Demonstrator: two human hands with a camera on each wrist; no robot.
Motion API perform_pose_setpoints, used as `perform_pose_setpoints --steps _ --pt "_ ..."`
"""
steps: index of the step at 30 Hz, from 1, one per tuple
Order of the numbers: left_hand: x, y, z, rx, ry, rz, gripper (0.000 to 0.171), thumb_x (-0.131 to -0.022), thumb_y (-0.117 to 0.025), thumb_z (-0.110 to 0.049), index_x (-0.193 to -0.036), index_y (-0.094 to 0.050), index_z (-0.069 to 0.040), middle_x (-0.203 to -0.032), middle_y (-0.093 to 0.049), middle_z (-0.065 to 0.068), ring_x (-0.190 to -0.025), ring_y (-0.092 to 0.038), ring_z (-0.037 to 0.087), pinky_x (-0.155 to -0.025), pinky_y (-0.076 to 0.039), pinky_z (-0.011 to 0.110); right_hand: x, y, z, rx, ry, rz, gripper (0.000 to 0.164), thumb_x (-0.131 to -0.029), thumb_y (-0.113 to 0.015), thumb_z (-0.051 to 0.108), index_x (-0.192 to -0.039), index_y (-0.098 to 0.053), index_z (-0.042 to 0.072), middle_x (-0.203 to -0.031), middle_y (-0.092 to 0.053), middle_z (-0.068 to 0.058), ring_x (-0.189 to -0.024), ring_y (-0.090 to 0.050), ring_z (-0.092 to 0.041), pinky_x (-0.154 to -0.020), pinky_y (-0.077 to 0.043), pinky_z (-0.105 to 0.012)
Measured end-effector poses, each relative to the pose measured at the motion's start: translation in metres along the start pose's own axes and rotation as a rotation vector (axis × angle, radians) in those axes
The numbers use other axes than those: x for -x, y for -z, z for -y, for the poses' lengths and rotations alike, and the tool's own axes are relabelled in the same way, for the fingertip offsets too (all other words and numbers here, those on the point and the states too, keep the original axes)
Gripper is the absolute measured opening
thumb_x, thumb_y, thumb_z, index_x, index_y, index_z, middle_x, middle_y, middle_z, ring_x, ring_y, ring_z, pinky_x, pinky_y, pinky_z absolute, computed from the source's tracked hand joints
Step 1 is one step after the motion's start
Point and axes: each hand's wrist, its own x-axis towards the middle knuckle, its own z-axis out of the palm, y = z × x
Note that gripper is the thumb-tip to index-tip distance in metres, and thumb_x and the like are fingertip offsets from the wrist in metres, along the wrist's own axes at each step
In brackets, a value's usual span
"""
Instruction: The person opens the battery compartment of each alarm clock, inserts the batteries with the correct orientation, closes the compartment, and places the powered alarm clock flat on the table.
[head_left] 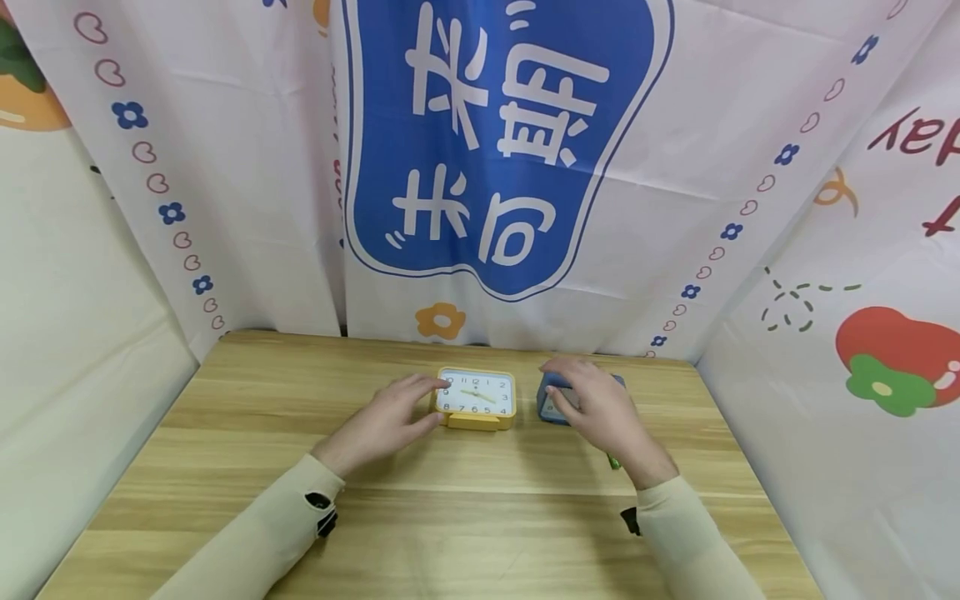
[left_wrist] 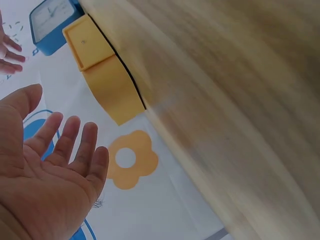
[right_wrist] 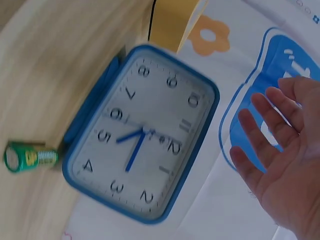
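Note:
A yellow alarm clock (head_left: 476, 394) stands on the table with its white dial facing up toward the head camera. Beside its left edge is my left hand (head_left: 392, 415), fingers spread; the left wrist view shows this hand (left_wrist: 60, 170) apart from the clock's yellow side (left_wrist: 110, 82). To the right stands a blue alarm clock (head_left: 546, 408), partly hidden by my right hand (head_left: 596, 408) reaching over it. In the right wrist view the blue clock's dial (right_wrist: 145, 125) shows fully, and the right hand (right_wrist: 285, 150) hovers off its top with loosely bent fingers, holding nothing.
A green battery (right_wrist: 31, 156) lies near the blue clock, mostly covered by my right wrist in the head view. The wooden table (head_left: 465, 517) ends at a printed white cloth (head_left: 285, 275) hanging behind it, and more cloth hangs at both sides.

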Motion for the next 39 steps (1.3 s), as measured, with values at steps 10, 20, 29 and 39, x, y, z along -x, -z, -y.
perform_pose_setpoints --steps 10,20,29,39 --pt "-0.017 -0.007 0.001 -0.108 -0.028 0.031 0.067 -0.111 -0.084 -0.037 -0.169 -0.061 -0.012 -0.174 -0.062 0.017 -0.159 -0.062 0.047 -0.13 -0.05 0.079 0.004 -0.015 0.022 0.01 0.099 -0.051 0.033 -0.114 -0.078 0.02 -0.145 -0.078 0.013 -0.147 -0.083 -0.006 -0.135 -0.081 -0.031 -0.112 -0.069 -0.057" --pt "-0.039 -0.019 -0.002 -0.158 -0.035 0.087 0.094 -0.101 -0.093 -0.049 -0.178 -0.05 -0.016 -0.187 -0.046 0.018 -0.171 -0.048 0.048 -0.139 -0.041 0.077 0.008 -0.031 0.038 -0.01 0.13 -0.019 0.033 -0.111 -0.082 0.019 -0.143 -0.08 0.016 -0.147 -0.084 -0.003 -0.138 -0.079 -0.029 -0.116 -0.068 -0.055" --pt "-0.056 -0.026 0.0 -0.209 -0.027 0.143 0.11 -0.095 -0.097 -0.052 -0.182 -0.042 -0.013 -0.19 -0.041 0.019 -0.177 -0.039 0.047 -0.142 -0.037 0.076 0.011 -0.041 0.043 0.04 0.149 0.003 0.033 -0.112 -0.082 0.024 -0.145 -0.08 0.02 -0.148 -0.083 -0.002 -0.14 -0.079 -0.028 -0.118 -0.067 -0.055" --pt "-0.067 -0.029 0.002 -0.207 0.001 0.185 0.109 -0.096 -0.099 -0.047 -0.18 -0.044 -0.006 -0.189 -0.043 0.02 -0.177 -0.04 0.046 -0.146 -0.036 0.068 0.011 -0.043 0.043 0.038 0.162 0.001 0.033 -0.112 -0.082 0.026 -0.144 -0.08 0.019 -0.148 -0.084 -0.002 -0.139 -0.08 -0.027 -0.116 -0.068 -0.053"
